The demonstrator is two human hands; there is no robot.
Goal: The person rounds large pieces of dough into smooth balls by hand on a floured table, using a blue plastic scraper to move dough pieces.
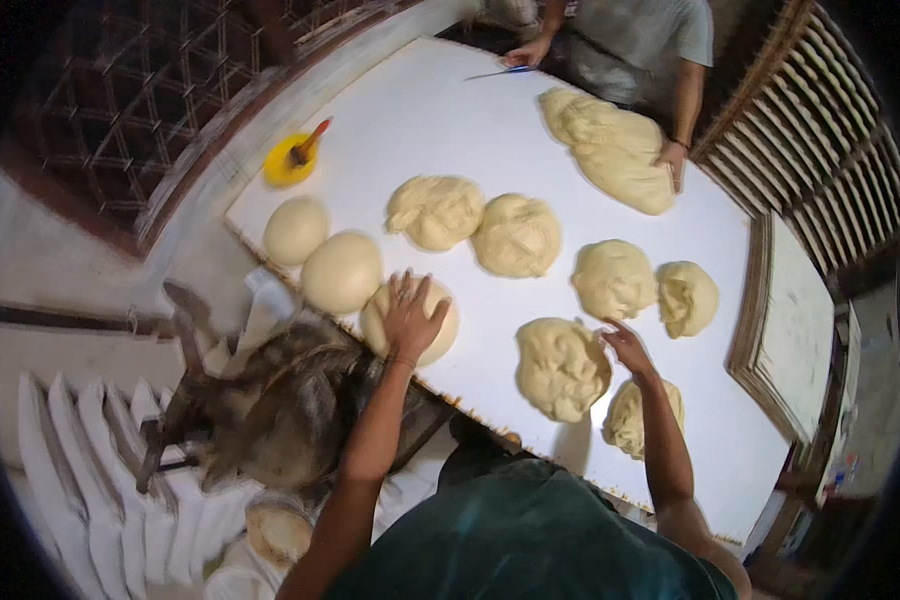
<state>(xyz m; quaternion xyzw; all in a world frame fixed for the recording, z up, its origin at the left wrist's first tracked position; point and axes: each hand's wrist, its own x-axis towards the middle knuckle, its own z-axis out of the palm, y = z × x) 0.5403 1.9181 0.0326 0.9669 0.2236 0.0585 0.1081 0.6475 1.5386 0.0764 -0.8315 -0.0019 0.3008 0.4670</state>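
My left hand (410, 315) lies flat with spread fingers on top of a smooth round dough ball (435, 345) at the table's near left edge. Two more smooth dough balls, one (342, 272) touching it and another (296, 230) beyond, continue the row. My right hand (625, 345) reaches in with its fingers apart, at the right side of a rough dough lump (558, 370); whether it touches is hard to tell. Under my right forearm sits a further lump (625, 420), partly covered. Two lumps (615, 280) (688, 298) lie just beyond that hand.
Two rough lumps (435, 210) (516, 235) rest mid-table. Across the white table (390, 110), another person (635, 50) holds a knife (500, 73) and touches a large dough mass (615, 150). A yellow bowl (282, 172) with a brush stands far left. Slatted wood (810, 130) borders the right.
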